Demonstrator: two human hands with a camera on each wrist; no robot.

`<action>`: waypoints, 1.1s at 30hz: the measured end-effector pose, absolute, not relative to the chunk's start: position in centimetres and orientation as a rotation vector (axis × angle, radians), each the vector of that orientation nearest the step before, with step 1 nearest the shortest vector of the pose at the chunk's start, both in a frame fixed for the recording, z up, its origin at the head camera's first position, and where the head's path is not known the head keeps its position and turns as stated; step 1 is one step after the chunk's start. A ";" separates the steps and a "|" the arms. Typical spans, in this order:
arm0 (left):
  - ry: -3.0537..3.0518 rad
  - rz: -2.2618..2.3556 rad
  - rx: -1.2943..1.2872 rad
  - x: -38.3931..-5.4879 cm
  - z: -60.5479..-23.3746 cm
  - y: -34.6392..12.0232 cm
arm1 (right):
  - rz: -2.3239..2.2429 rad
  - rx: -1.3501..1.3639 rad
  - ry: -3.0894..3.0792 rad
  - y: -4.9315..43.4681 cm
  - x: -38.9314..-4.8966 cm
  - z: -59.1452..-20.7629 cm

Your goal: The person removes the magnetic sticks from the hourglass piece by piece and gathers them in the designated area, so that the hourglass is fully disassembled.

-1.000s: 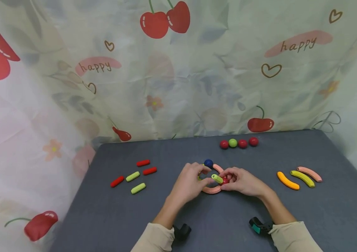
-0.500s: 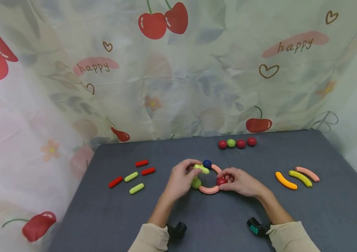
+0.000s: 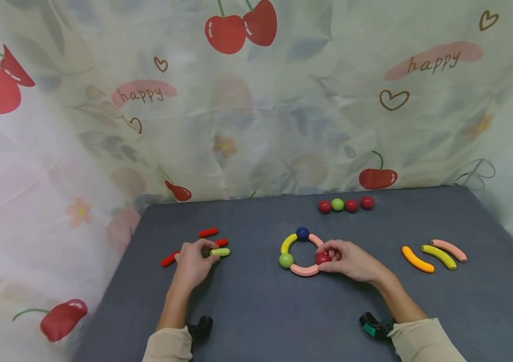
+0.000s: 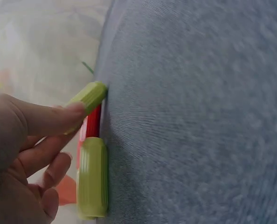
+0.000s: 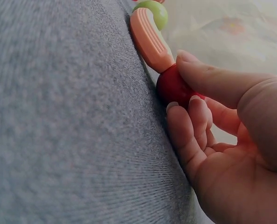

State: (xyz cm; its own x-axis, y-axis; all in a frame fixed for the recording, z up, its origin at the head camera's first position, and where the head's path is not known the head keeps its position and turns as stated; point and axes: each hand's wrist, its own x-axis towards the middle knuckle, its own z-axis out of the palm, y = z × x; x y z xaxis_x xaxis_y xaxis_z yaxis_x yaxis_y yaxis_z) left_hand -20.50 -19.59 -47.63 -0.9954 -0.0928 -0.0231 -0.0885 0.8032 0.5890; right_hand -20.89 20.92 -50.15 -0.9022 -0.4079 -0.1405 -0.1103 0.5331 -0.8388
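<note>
My left hand [image 3: 194,262] pinches a light green ridged stick [image 3: 220,252] between thumb and fingers, over the group of short sticks at the left. In the left wrist view a second light green stick [image 4: 93,177] lies below that hand; the head view hides it. My right hand [image 3: 352,261] grips a red ball [image 5: 174,86] at the right of a ring on the table. A pink curved piece [image 3: 304,270], a green ball [image 3: 286,260], a yellow curved piece [image 3: 289,243], a blue ball [image 3: 302,233] and another pink piece [image 3: 315,240] form the rest of the ring.
Red sticks [image 3: 208,233] lie around the left hand on the grey table [image 3: 256,311]. At the back stands a row of red balls [image 3: 351,205] and one green ball [image 3: 337,204]. Orange [image 3: 417,259], yellow [image 3: 439,257] and pink [image 3: 449,250] curved pieces lie at the right.
My left hand has moved the light green stick from the ring leftward to the group of sticks. The right hand stays at the red ball.
</note>
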 end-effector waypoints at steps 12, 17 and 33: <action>-2.823 -1.331 -0.065 -21.2 -46.3 -15.0 | -1.323 -0.421 2.488 20.7 -21.2 -49.5; -2.915 -1.401 -0.197 -21.7 -46.9 -9.6 | -1.241 -0.283 2.698 20.2 -21.9 -49.2; -3.140 -1.190 -0.520 -21.7 -48.5 -5.3 | -0.978 -0.406 2.811 17.5 -25.5 -49.2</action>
